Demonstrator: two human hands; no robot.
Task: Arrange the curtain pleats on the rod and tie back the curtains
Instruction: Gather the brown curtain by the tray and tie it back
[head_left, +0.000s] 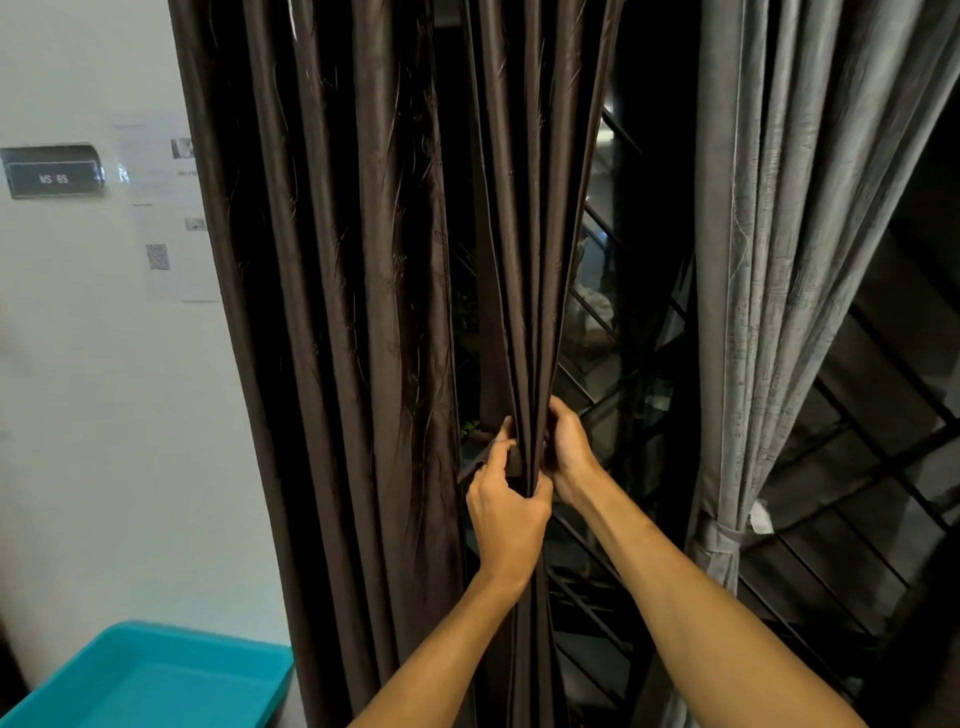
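Note:
A dark brown curtain (363, 312) hangs in long pleats at the centre and left. Its right-hand pleats are gathered into a narrow bundle (530, 338). My left hand (506, 514) grips that bundle from the left and pinches a brown tie-back strip (480, 457) against it. On the bundle's right side, my right hand (569, 449) has its fingers curled round the folds. A grey curtain (769, 260) hangs at the right, cinched low down by a grey tie-back (719, 540). The rod is out of view.
A dark window with a black metal grille (857, 467) lies behind the curtains. A white wall at the left carries a black sign (54, 171) and paper notices (166, 208). A turquoise plastic tray (150, 680) sits at the lower left.

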